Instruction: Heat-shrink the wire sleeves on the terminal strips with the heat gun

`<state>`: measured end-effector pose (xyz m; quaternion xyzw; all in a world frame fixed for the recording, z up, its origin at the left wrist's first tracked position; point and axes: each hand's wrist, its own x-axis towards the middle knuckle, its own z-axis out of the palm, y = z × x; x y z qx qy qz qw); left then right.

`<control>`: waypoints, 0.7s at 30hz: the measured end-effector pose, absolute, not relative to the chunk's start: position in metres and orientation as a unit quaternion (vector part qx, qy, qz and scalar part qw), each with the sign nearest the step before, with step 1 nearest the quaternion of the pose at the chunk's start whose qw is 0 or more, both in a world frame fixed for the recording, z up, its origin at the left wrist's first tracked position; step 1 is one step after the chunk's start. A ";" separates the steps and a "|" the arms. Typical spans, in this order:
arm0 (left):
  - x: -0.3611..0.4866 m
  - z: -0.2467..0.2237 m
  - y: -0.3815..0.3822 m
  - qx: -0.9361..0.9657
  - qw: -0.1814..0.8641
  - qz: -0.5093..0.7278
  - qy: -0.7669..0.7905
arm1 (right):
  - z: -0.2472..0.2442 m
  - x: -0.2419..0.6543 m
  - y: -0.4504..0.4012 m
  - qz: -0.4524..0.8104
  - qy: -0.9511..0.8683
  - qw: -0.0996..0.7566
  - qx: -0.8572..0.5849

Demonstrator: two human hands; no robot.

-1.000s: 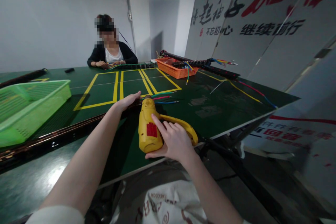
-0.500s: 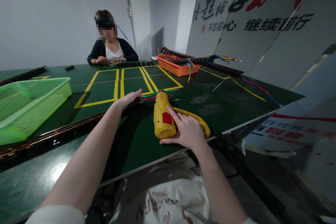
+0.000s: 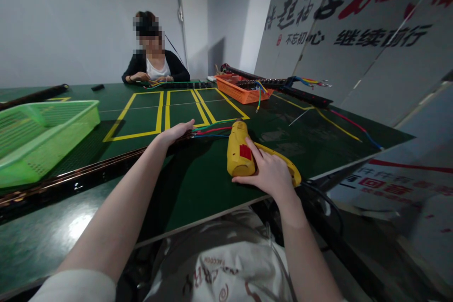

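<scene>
Half the left hand [image 3: 177, 131] is hidden, grip unclear; right hand [image 3: 272, 171] clasps the yellow heat gun [image 3: 238, 153]

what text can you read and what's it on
"起袖子加": right wall panel
"不忘初心 继续前行": same panel, below
"回音": lower right panel
"RACCOON", apparently: clothing
Too blurred or cut off: other wall lettering, larger clothing print, any heat gun marks

On the table [image 3: 208, 165], left, a light-green basket [image 3: 71, 134]; behind it, a dark bar [image 3: 35, 96] and a small black piece [image 3: 98, 87]. In the middle, yellow tape rectangles [image 3: 160, 112]. Farther right, an orange basket [image 3: 233, 92] with dark bars [image 3: 269, 83] over it. At the far edge, a co-worker [image 3: 155, 71]. At right, a wall panel [image 3: 322, 61] with black and red lettering [image 3: 345, 37].
</scene>
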<state>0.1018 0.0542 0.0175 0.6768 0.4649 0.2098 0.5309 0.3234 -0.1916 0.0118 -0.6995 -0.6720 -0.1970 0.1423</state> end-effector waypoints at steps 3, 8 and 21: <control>0.102 0.018 0.053 0.678 0.523 0.213 0.471 | 0.011 0.322 -0.192 -0.198 -0.672 0.141 -0.700; 0.101 0.018 0.053 0.679 0.530 0.202 0.467 | 0.009 0.313 -0.192 -0.194 -0.677 0.148 -0.694; 0.105 0.015 0.057 0.693 0.491 0.215 0.483 | 0.007 0.260 -0.197 -0.164 -0.755 0.160 -0.615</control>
